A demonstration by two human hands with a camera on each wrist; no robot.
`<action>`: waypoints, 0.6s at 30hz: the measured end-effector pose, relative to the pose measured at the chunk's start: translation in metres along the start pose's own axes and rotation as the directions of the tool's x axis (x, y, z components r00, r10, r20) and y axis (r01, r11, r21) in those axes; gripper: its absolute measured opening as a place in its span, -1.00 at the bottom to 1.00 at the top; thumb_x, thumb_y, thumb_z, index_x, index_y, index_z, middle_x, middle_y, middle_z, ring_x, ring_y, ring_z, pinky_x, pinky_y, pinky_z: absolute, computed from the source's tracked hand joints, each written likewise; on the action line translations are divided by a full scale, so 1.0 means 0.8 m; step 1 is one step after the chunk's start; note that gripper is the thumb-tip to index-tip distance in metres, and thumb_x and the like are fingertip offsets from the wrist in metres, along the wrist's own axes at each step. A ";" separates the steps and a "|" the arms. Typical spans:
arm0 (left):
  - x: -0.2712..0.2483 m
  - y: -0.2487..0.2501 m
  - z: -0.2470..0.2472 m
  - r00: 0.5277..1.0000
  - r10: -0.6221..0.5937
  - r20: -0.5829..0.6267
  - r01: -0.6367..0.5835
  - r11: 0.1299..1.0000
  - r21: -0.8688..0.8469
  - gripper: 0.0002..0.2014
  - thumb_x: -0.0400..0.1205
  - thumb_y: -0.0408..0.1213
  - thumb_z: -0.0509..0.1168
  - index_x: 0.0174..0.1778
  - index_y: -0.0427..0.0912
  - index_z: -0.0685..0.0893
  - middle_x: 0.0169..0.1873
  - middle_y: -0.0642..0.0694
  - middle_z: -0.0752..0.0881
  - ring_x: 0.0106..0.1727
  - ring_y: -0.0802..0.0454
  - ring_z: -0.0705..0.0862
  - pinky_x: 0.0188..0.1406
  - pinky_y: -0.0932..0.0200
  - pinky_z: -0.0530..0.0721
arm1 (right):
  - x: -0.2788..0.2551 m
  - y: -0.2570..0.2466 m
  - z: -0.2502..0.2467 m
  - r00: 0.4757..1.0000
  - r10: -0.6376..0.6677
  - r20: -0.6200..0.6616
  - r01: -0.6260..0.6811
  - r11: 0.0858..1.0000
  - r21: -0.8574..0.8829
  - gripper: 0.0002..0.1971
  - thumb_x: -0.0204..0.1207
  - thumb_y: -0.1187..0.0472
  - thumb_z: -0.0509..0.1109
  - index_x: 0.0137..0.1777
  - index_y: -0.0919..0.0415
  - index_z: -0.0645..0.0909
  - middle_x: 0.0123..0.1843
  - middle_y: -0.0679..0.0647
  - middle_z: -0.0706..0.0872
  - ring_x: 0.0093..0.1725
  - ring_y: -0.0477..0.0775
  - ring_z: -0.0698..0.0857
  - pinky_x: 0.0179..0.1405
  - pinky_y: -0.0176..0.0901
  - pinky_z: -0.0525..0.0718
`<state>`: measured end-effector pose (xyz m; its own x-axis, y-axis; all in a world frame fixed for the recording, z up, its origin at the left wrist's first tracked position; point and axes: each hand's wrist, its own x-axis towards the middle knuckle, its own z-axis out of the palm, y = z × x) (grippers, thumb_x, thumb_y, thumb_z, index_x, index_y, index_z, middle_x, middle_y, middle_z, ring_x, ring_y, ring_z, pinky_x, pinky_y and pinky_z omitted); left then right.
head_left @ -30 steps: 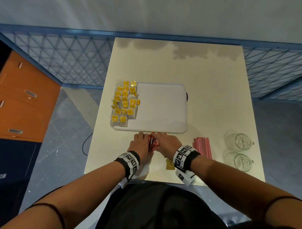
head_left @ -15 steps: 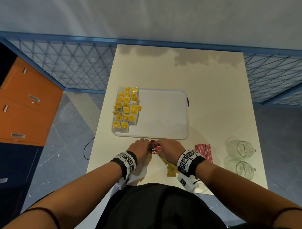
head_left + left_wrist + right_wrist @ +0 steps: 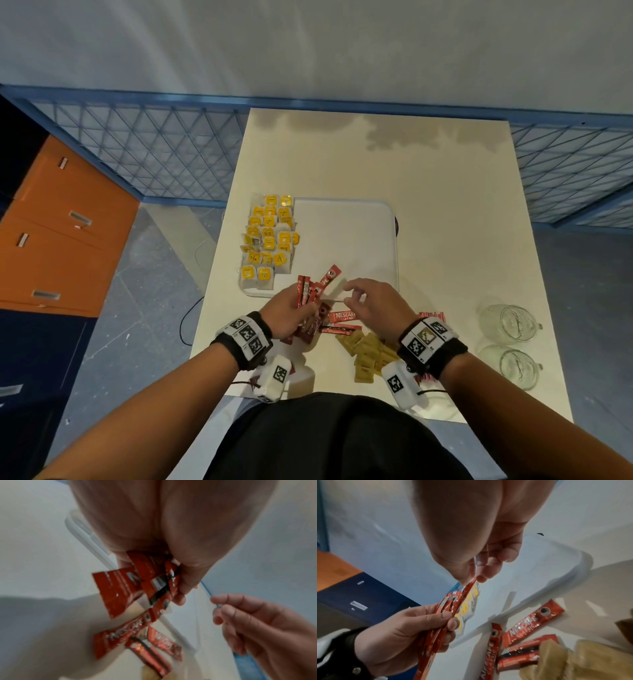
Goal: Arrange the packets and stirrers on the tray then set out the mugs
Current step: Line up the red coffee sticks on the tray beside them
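Note:
My left hand (image 3: 296, 303) grips a fanned bunch of red coffee sticks (image 3: 305, 291) above the white tray's (image 3: 359, 240) near edge. One stick (image 3: 330, 277) juts out toward my right hand (image 3: 346, 293). That hand's fingers are loosely curled beside the stick's tip, and the left wrist view shows nothing in them (image 3: 217, 601). Yellow tea bags (image 3: 269, 240) fill the tray's left side. More red sticks (image 3: 342, 317) and brown sugar packets (image 3: 370, 353) lie on the table under my wrists. Red stirrers (image 3: 433, 315) and two glass mugs (image 3: 510, 323) sit at the right.
The tray's right two thirds are bare. The cream table (image 3: 445, 205) ends just behind my wrists. A blue mesh fence (image 3: 154, 154) runs along its far side, and an orange drawer cabinet (image 3: 61, 233) stands on the floor to the left.
Both hands were pressed together over the red sticks on the table. My left hand has since lifted a bunch of them toward the tray, and my right hand has drawn slightly to the right.

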<state>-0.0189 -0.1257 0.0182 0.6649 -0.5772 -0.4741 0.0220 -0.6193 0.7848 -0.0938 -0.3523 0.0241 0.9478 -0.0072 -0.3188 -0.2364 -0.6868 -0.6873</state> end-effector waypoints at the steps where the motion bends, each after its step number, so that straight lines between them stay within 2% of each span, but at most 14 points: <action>1: 0.000 0.003 -0.002 1.000 -0.007 0.000 0.007 0.996 -0.084 -0.95 0.74 -0.28 0.30 0.02 -0.02 0.63 -0.17 0.04 0.76 -0.18 0.21 0.72 -0.13 0.28 0.59 | 0.000 -0.003 -0.003 1.000 0.008 -0.004 -0.008 1.000 0.026 -0.77 0.69 0.03 0.42 0.30 -0.03 0.69 -0.05 -0.21 0.75 -0.04 -0.19 0.70 0.13 -0.18 0.66; 4: -0.001 0.015 -0.008 0.996 -0.041 0.074 0.063 0.944 -0.323 -0.89 0.76 -0.30 0.27 -0.02 -0.28 0.60 -0.29 -0.15 0.74 -0.38 0.01 0.71 -0.22 0.08 0.67 | 0.002 -0.013 -0.014 1.000 0.028 -0.011 -0.026 0.991 0.131 -0.76 0.71 0.03 0.38 0.34 -0.05 0.66 -0.01 -0.22 0.74 -0.21 -0.27 0.69 -0.05 -0.24 0.63; 6: -0.003 0.025 -0.010 0.992 -0.052 0.115 0.093 0.916 -0.391 -0.86 0.77 -0.34 0.25 -0.01 -0.37 0.56 -0.33 -0.19 0.72 -0.40 -0.06 0.69 -0.27 0.05 0.70 | 0.006 -0.017 -0.020 0.998 0.056 -0.037 -0.046 0.973 0.225 -0.68 0.74 -0.01 0.33 0.45 -0.06 0.58 -0.01 -0.20 0.72 -0.33 -0.28 0.67 -0.15 -0.25 0.61; 8: -0.008 0.037 -0.008 0.989 -0.047 0.139 0.104 0.895 -0.433 -0.89 0.77 -0.35 0.26 0.03 -0.35 0.55 -0.33 -0.14 0.74 -0.36 -0.08 0.69 -0.23 0.02 0.73 | 0.013 -0.018 -0.027 0.995 0.074 -0.069 -0.051 0.955 0.293 -0.57 0.75 -0.10 0.29 0.57 -0.05 0.48 0.01 -0.13 0.71 -0.25 -0.24 0.70 -0.07 -0.13 0.69; 10: -0.011 0.047 -0.005 0.988 -0.060 0.139 0.118 0.881 -0.458 -0.86 0.76 -0.36 0.28 0.12 -0.37 0.53 -0.26 -0.13 0.76 -0.27 -0.13 0.71 -0.21 0.03 0.75 | 0.018 -0.020 -0.034 0.993 0.090 -0.073 -0.059 0.934 0.353 -0.54 0.76 -0.15 0.25 0.60 -0.05 0.44 0.03 -0.07 0.74 -0.12 -0.16 0.74 0.01 -0.08 0.72; 12: -0.011 0.052 -0.002 0.987 -0.068 0.145 0.129 0.875 -0.466 -0.80 0.75 -0.36 0.29 0.22 -0.39 0.51 -0.21 -0.16 0.76 -0.24 -0.16 0.70 -0.20 0.04 0.73 | 0.024 -0.024 -0.041 0.992 0.112 -0.054 -0.080 0.907 0.412 -0.64 0.77 -0.09 0.27 0.49 0.00 0.54 0.00 0.01 0.79 -0.23 -0.15 0.71 -0.09 -0.13 0.69; 15: -0.012 0.061 0.002 0.988 -0.029 0.154 0.101 0.867 -0.488 -0.89 0.74 -0.35 0.30 0.12 -0.28 0.53 -0.26 -0.16 0.72 -0.40 -0.05 0.66 -0.27 0.04 0.69 | 0.032 -0.025 -0.047 0.996 0.089 -0.031 -0.065 0.886 0.459 -0.79 0.75 0.04 0.37 0.19 0.14 0.72 -0.12 0.01 0.78 -0.38 -0.25 0.62 -0.21 -0.19 0.65; 18: -0.015 0.071 0.004 0.996 -0.059 0.071 0.086 0.860 -0.503 -0.94 0.74 -0.36 0.30 0.05 -0.23 0.54 -0.36 -0.12 0.73 -0.50 0.02 0.64 -0.43 0.16 0.66 | 0.033 -0.020 -0.053 0.996 0.092 -0.015 -0.073 0.868 0.490 -0.85 0.71 0.09 0.43 0.09 0.14 0.77 -0.14 -0.02 0.79 -0.38 -0.24 0.61 -0.24 -0.21 0.66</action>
<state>-0.0280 -0.1553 0.0676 0.6081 -0.5760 -0.5463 0.4521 -0.3144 0.8347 -0.0557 -0.3724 0.0546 0.9250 -0.0810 -0.3711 -0.3795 -0.2395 -0.8936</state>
